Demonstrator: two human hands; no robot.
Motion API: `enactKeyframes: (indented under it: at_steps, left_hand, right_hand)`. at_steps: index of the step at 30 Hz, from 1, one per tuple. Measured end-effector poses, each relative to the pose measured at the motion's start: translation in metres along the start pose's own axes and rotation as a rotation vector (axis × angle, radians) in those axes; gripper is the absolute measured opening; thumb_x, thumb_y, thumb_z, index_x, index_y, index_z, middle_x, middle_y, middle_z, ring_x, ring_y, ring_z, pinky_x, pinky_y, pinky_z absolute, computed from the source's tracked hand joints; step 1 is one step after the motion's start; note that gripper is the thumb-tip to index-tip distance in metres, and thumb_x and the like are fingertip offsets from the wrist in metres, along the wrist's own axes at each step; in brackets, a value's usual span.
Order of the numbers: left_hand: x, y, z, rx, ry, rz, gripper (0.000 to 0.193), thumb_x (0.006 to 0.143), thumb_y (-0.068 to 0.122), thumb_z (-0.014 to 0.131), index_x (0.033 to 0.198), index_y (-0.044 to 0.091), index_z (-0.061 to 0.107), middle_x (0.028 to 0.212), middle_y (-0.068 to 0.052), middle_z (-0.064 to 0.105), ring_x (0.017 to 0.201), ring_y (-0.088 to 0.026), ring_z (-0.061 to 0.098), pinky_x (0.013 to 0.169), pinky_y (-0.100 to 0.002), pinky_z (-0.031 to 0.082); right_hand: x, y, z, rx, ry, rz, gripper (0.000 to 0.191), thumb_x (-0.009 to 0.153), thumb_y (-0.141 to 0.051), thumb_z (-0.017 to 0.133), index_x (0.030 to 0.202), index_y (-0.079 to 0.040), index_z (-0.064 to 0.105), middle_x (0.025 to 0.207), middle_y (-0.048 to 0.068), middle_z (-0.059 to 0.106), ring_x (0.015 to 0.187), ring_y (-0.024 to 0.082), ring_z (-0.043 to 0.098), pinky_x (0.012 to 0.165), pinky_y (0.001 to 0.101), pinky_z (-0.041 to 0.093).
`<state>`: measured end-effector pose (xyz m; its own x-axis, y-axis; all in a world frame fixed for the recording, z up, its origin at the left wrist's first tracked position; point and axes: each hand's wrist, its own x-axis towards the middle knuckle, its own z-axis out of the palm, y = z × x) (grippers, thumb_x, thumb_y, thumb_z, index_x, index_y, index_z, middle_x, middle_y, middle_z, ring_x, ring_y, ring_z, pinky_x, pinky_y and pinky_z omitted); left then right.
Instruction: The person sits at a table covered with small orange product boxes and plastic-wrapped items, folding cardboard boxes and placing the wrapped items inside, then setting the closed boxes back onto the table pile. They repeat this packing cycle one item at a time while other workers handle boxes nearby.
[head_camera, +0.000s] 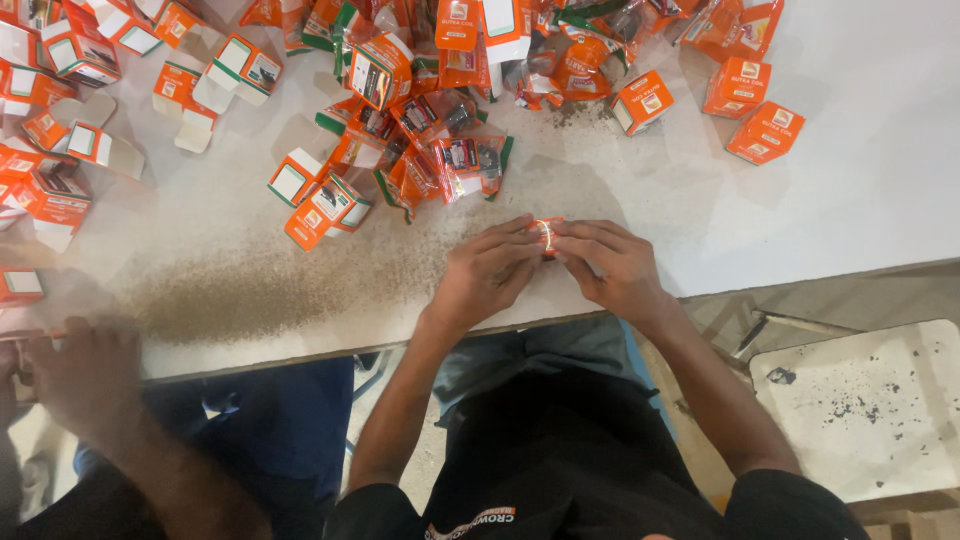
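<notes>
At the near edge of the white bench (800, 200), both hands, left (487, 272) and right (612, 266), pinch a small orange-and-clear packet (546, 234) between fingertips, best kept gripped evenly at each end.

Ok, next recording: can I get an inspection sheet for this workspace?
Surface: white table, a band of dark dust and crumbs across its near part.
Job's things: one small orange packet, pinched between both hands near the table's front edge.
Clutter: heap of orange packets behind the hands; small orange-and-white boxes scattered right and left, some open.
Grips: left hand and right hand, both closed on the small orange packet.
Cables: nothing seen.
Surroundings: another person's hand at the table edge, far left; a white speckled board lower right.
</notes>
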<state>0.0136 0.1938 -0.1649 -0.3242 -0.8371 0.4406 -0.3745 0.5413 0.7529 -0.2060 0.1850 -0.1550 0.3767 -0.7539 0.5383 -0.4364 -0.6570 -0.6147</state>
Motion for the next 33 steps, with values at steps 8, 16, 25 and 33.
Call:
enactKeyframes:
  at_steps: [8,16,25,33]
  left_hand:
    - [-0.005,0.013,-0.004,0.2,-0.079,0.117,0.02,0.085,0.013,0.083,0.101,0.006,0.074,0.122,-0.009,0.066,0.132,-0.034,0.06,0.106,-0.045,0.053]
    - [0.011,-0.003,-0.037,0.46,-0.101,0.102,0.047,0.081,0.014,0.082,0.125,0.004,0.068,0.139,-0.012,0.06,0.142,-0.034,0.049,0.12,-0.051,0.038]
    - [-0.014,-0.025,-0.138,0.841,0.233,-0.457,0.08,0.079,0.021,0.086,0.147,0.001,0.05,0.146,-0.025,0.047,0.139,-0.046,0.038,0.111,-0.059,0.032]
    - [-0.052,-0.037,-0.133,0.706,0.369,-0.408,0.037,0.087,0.014,0.079,0.123,0.019,0.068,0.144,-0.012,0.058,0.133,-0.035,0.055,0.108,-0.045,0.05]
  right_hand:
    - [0.003,-0.004,-0.02,-0.055,-0.184,-0.058,0.022,0.084,-0.01,0.08,0.105,-0.009,0.073,0.128,0.009,0.069,0.109,0.029,0.07,0.088,0.039,0.059]
    - [-0.001,0.002,-0.011,-0.346,-0.092,0.078,0.027,0.084,-0.011,0.079,0.109,-0.013,0.07,0.138,0.011,0.061,0.123,0.033,0.062,0.102,0.0449,0.052]
    - [0.061,0.001,0.038,-0.364,-0.284,-0.093,0.065,0.081,-0.023,0.074,0.141,-0.008,0.056,0.134,0.022,0.057,0.125,0.039,0.055,0.102,0.0501,0.048]
    - [0.089,0.002,0.064,-0.421,-0.232,-0.142,0.05,0.086,-0.01,0.067,0.136,-0.01,0.063,0.118,0.013,0.063,0.107,0.033,0.062,0.081,0.0447,0.057]
